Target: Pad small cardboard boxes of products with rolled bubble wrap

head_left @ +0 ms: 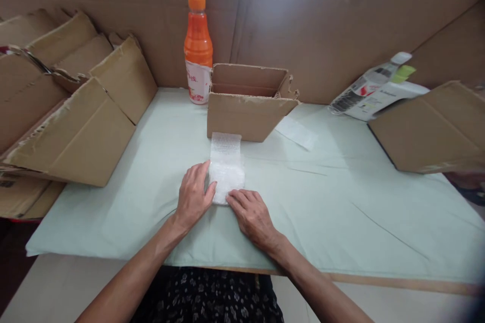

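Observation:
A white bubble-wrap strip (226, 161) lies on the pale green table cover (341, 197), running from my hands toward a small open cardboard box (246, 111). My left hand (194, 194) rests flat at the strip's near left corner, fingers stretched out and touching it. My right hand (252, 214) lies flat at the strip's near right edge, fingertips on it. Neither hand grips anything. An orange drink bottle (198, 45) stands upright just behind the box's left side.
Folded cardboard boxes (79, 126) pile up along the left. Another flattened box (424, 131) lies at the right, with a white plastic packet (375, 92) behind it. A small clear plastic piece (297, 132) lies right of the open box. Cardboard walls stand behind.

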The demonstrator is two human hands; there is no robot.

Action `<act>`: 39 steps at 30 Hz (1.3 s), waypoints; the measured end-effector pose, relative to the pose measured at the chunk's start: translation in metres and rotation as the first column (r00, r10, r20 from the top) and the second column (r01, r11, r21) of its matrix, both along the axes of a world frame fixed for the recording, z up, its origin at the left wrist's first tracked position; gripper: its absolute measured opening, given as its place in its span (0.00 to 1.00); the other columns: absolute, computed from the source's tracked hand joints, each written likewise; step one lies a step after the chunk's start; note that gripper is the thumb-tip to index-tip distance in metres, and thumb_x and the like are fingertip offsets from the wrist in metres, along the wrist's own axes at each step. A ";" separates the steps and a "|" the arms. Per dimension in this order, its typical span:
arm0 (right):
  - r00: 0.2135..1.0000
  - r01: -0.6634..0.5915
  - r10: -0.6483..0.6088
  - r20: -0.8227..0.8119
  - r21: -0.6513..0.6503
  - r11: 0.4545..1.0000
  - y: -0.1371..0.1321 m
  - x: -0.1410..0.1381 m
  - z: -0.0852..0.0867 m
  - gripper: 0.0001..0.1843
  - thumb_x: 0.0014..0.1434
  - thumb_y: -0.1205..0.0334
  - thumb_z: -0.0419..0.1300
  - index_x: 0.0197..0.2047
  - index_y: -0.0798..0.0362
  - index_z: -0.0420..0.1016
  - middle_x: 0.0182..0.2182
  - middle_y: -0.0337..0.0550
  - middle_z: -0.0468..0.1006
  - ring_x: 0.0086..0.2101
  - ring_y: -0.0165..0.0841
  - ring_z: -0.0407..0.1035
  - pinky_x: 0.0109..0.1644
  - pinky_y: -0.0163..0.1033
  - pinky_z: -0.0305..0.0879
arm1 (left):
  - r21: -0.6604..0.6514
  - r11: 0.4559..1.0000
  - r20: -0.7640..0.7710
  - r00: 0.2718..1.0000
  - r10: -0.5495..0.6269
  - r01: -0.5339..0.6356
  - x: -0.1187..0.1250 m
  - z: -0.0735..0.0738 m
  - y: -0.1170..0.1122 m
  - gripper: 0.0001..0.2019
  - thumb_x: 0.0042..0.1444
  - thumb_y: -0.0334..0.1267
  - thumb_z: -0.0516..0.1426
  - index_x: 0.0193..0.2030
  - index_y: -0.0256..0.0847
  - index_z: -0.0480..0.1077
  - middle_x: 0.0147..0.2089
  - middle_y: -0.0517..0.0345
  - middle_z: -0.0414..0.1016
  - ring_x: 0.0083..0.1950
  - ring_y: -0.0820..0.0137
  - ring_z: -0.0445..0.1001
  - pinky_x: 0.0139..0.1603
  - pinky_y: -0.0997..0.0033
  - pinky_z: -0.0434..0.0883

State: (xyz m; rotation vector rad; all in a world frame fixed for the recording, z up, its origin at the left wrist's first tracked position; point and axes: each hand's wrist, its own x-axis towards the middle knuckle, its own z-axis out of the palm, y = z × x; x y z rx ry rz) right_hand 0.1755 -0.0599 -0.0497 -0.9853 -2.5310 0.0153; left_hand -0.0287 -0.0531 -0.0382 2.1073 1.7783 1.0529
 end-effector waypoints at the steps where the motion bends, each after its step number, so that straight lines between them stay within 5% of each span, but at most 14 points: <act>1: 1.000 -0.004 0.004 -0.001 -0.008 1.000 0.003 0.001 0.000 0.16 0.66 0.74 0.49 0.47 0.55 0.76 0.44 0.51 0.80 0.42 0.39 0.68 0.44 0.46 0.62 | 0.038 0.998 -0.013 0.998 -0.058 0.058 -0.004 0.004 -0.009 0.24 0.60 0.32 0.56 0.64 0.37 0.62 0.58 0.43 0.72 0.58 0.57 0.70 0.59 0.55 0.69; 4: 1.000 -0.009 0.009 0.002 -0.085 0.996 0.006 0.007 0.005 0.16 0.64 0.77 0.49 0.44 0.55 0.76 0.38 0.48 0.80 0.37 0.37 0.68 0.44 0.44 0.60 | 0.012 0.956 -0.058 0.954 -0.293 0.294 -0.011 0.011 -0.040 0.28 0.58 0.33 0.59 0.65 0.41 0.60 0.60 0.47 0.71 0.64 0.56 0.65 0.64 0.53 0.65; 7: 1.000 -0.025 0.022 -0.014 -0.181 0.983 0.005 0.012 0.012 0.15 0.62 0.78 0.51 0.45 0.54 0.75 0.36 0.45 0.80 0.37 0.36 0.69 0.44 0.43 0.61 | -0.057 0.927 -0.076 0.925 -0.373 0.370 -0.012 0.006 -0.063 0.34 0.55 0.31 0.60 0.68 0.40 0.55 0.62 0.46 0.70 0.65 0.54 0.64 0.64 0.51 0.65; 13: 0.990 -0.085 0.106 0.098 -0.191 0.978 -0.009 0.011 0.025 0.14 0.63 0.69 0.57 0.52 0.55 0.73 0.47 0.52 0.78 0.44 0.42 0.69 0.47 0.47 0.64 | -0.095 0.936 -0.132 0.927 -0.350 0.340 -0.007 -0.011 -0.065 0.36 0.54 0.29 0.59 0.69 0.38 0.54 0.59 0.44 0.73 0.60 0.54 0.68 0.60 0.50 0.68; 18: 0.994 -0.082 0.084 0.072 -0.037 0.996 -0.004 0.007 0.012 0.14 0.67 0.73 0.49 0.46 0.56 0.75 0.42 0.52 0.80 0.39 0.39 0.70 0.42 0.44 0.64 | -0.077 0.947 -0.151 0.935 -0.320 0.312 -0.004 -0.008 -0.057 0.34 0.54 0.30 0.60 0.68 0.37 0.57 0.55 0.45 0.75 0.56 0.54 0.70 0.58 0.50 0.68; 25: 0.994 -0.059 0.027 -0.106 -0.314 0.948 -0.014 0.014 0.032 0.15 0.68 0.68 0.52 0.56 0.51 0.71 0.41 0.45 0.82 0.38 0.35 0.73 0.44 0.43 0.68 | -0.142 0.977 0.081 0.986 -0.148 0.158 -0.004 -0.005 -0.067 0.20 0.62 0.32 0.55 0.61 0.38 0.67 0.42 0.51 0.80 0.42 0.63 0.76 0.46 0.60 0.74; 29: 0.984 0.012 -0.032 -0.174 -0.114 0.993 -0.039 0.016 0.045 0.12 0.66 0.68 0.56 0.52 0.53 0.72 0.44 0.50 0.80 0.43 0.39 0.71 0.45 0.45 0.65 | -0.209 0.971 0.094 0.991 -0.096 0.113 -0.005 -0.010 -0.063 0.20 0.61 0.32 0.56 0.60 0.37 0.68 0.46 0.49 0.81 0.42 0.63 0.78 0.45 0.61 0.75; 34: 0.999 -0.040 0.038 -0.026 -0.061 0.997 -0.040 0.009 0.026 0.13 0.66 0.70 0.56 0.52 0.56 0.74 0.47 0.52 0.80 0.46 0.43 0.70 0.48 0.49 0.64 | -0.084 0.995 -0.062 0.997 -0.056 0.050 0.001 -0.007 -0.051 0.17 0.62 0.34 0.56 0.58 0.35 0.69 0.40 0.49 0.79 0.41 0.59 0.76 0.44 0.56 0.74; 36: 0.998 -0.018 0.011 -0.055 -0.121 0.992 -0.033 0.008 0.020 0.13 0.66 0.71 0.54 0.51 0.55 0.75 0.44 0.50 0.81 0.42 0.40 0.72 0.46 0.47 0.64 | 0.006 0.997 -0.062 0.995 -0.077 0.077 -0.001 -0.001 -0.055 0.18 0.63 0.37 0.57 0.58 0.36 0.69 0.48 0.44 0.78 0.49 0.57 0.75 0.51 0.53 0.73; 39: 0.992 -0.033 -0.015 -0.126 -0.367 0.930 -0.026 0.011 0.022 0.14 0.67 0.69 0.54 0.53 0.52 0.75 0.43 0.46 0.83 0.41 0.37 0.74 0.48 0.45 0.66 | 0.013 0.965 -0.006 0.965 -0.262 0.262 -0.011 0.007 -0.070 0.19 0.63 0.36 0.57 0.60 0.40 0.67 0.56 0.45 0.75 0.58 0.57 0.71 0.57 0.53 0.70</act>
